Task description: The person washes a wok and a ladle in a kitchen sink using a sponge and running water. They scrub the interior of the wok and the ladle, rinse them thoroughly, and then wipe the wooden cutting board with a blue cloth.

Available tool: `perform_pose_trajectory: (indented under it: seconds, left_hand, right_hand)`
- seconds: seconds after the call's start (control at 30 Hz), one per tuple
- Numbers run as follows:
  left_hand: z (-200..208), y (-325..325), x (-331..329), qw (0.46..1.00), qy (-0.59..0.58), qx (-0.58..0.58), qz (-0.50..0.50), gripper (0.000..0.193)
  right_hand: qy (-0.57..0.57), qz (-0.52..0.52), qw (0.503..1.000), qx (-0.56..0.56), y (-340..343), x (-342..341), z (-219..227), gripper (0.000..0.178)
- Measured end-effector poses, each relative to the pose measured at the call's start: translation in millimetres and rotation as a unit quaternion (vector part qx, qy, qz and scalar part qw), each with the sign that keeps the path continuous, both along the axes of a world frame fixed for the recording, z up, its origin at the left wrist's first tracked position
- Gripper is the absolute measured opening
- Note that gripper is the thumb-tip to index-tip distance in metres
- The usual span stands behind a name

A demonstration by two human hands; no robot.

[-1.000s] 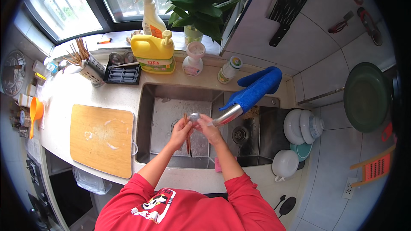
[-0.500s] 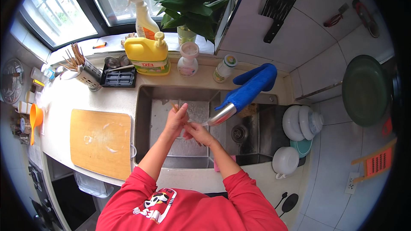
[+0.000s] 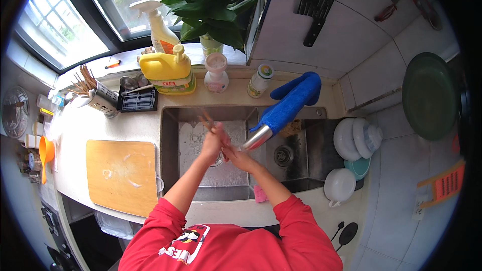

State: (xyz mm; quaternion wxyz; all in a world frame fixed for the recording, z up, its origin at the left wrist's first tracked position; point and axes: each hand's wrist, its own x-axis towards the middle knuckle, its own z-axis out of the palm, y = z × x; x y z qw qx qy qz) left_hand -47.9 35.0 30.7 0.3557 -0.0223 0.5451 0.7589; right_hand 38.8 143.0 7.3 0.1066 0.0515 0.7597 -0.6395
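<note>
1. Steel sink (image 3: 170, 145), left basin: set into the pale counter, with both hands working over its middle, beneath the spout end of the tap.
2. Tap (image 3: 257, 138), chrome spout wrapped higher up in a blue cloth (image 3: 293, 100): slants down from the back right, its outlet just right of the hands.
3. Left hand (image 3: 213, 143): fingers closed round the lower part of a pair of wooden chopsticks (image 3: 207, 122). This is the hand that carries them.
4. Right hand (image 3: 240, 159): just beside and below the left, touching it near the wrist side; fingers curled, though whether they grip the lower ends of the sticks cannot be told.
5. Chopsticks: long axis runs from the left fist up and to the left, toward the back wall of the basin; free tips stand beyond the left fingers, away from the tap outlet, over the basin floor.
6. Pink sponge (image 3: 259, 194): on the front rim of the sink, near the right forearm, untouched.
</note>
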Motion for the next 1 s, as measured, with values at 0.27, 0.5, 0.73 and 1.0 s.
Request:
perform_pose_trajectory:
  seconds: [0.27,0.5,0.73,1.0]
  left_hand:
    - [-21.8,34.0,48.9,0.951,0.237,-0.12,-0.157,0.026]
    - [-37.0,28.1,48.4,0.877,0.403,-0.231,-0.126,0.013]
    - [-69.2,-12.6,52.9,0.909,0.343,-0.189,-0.144,0.008]
    - [-91.8,-36.3,50.3,0.883,0.367,-0.24,-0.168,0.019]
  right_hand:
    - [-0.085,0.082,0.967,0.227,53.7,43.5,1.8,0.031]
    - [-0.092,-0.295,0.946,0.095,120.7,51.7,25.5,0.015]
    - [-0.002,-0.378,0.817,0.436,198.5,12.5,8.9,0.023]
    - [0.102,-0.41,0.9,0.102,226.8,-17.7,-1.5,0.025]
